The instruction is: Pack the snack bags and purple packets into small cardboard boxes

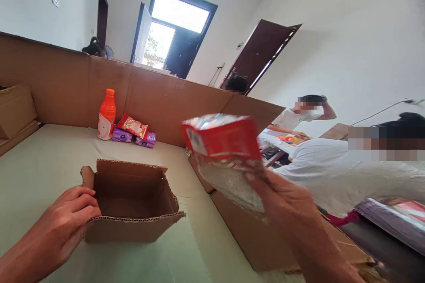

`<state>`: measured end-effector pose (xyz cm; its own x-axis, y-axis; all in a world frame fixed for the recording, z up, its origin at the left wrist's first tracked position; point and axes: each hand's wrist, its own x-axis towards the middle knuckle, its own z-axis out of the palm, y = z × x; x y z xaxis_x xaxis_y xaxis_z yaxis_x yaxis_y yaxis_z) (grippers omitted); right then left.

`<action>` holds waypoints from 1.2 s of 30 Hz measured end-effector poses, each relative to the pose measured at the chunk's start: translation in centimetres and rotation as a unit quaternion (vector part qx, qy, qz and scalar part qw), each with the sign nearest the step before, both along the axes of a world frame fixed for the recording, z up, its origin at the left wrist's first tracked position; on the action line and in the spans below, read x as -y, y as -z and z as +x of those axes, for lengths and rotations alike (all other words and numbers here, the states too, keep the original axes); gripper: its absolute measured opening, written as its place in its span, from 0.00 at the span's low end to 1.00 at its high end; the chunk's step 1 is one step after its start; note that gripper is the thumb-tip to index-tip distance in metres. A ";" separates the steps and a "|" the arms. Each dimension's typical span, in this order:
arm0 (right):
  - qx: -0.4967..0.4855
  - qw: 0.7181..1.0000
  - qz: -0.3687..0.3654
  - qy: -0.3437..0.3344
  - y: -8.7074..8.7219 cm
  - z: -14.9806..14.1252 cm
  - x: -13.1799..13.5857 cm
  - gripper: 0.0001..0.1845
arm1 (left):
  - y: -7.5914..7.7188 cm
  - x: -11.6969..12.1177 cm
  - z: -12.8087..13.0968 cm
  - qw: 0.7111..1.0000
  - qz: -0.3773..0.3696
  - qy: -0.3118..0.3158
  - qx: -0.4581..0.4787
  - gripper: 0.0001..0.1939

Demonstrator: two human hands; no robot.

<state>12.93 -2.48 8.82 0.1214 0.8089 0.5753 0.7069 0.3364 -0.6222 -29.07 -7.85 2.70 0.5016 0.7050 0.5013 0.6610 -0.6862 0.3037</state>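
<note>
My left hand grips the left wall of an open cardboard box, fingers curled over its rim. Inside, the visible part of the box holds nothing. Up to the right of the box, my right hand is closed on a clear plastic bag with a red printed top. Something whitish shows through the bag's clear part, but motion blur hides what it is. The bag is in the air, apart from the box.
An orange-capped bottle stands at the back beside purple packs with a red snack packet on top. Cardboard panels wall the table. Another box stands at left. People in white shirts sit at right.
</note>
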 end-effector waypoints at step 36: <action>0.229 0.937 -0.147 -0.220 -1.0 -9.2 -2.3 0.17 | 3.8 0.4 0.2 0.974 0.099 -0.155 0.131 0.15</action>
<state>3.76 -0.14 9.83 -0.4652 0.8546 0.2310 0.7557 0.5192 -0.3992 -28.87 -8.29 -1.14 0.1173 0.6780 0.7257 0.7630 -0.5293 0.3711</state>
